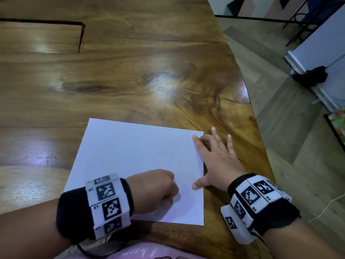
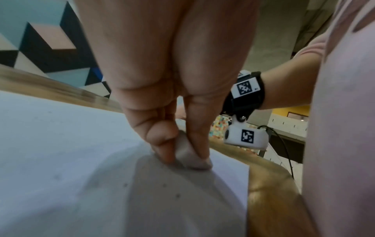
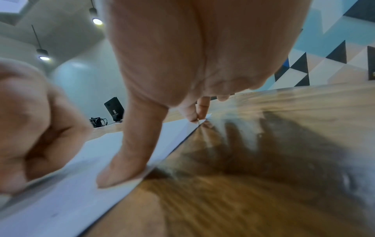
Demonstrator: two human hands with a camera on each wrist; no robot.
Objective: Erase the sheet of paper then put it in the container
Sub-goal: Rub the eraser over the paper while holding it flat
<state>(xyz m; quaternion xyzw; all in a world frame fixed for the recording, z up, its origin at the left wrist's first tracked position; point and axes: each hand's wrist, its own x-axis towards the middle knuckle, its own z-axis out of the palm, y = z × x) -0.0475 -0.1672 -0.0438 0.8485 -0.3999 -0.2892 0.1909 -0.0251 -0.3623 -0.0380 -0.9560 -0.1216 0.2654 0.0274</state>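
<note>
sheet of paper (image 1: 138, 161) lies flat on the wooden table (image 1: 130, 81), near the front edge, close to the person. left hand (image 1: 155, 189) curled over the near right part of the sheet, thumb and fingers pinching a small pale eraser (image 2: 189, 155) with its tip pressed onto the paper. right hand (image 1: 216, 159) spread flat at the sheet's right edge: thumb and one fingertip press the paper down, remaining fingers rest on bare wood just beside it. a few faint specks show on the sheet in the left wrist view; no clear marks can be made out. container not in view in any camera

step in hand, judged: erasing, not yet finished. next move calls for short rubbing strokes under steady pressure while the right hand pins the sheet against sliding or creasing; after that, set the eraser aside, lift the sheet by an edge, and locate the container
</note>
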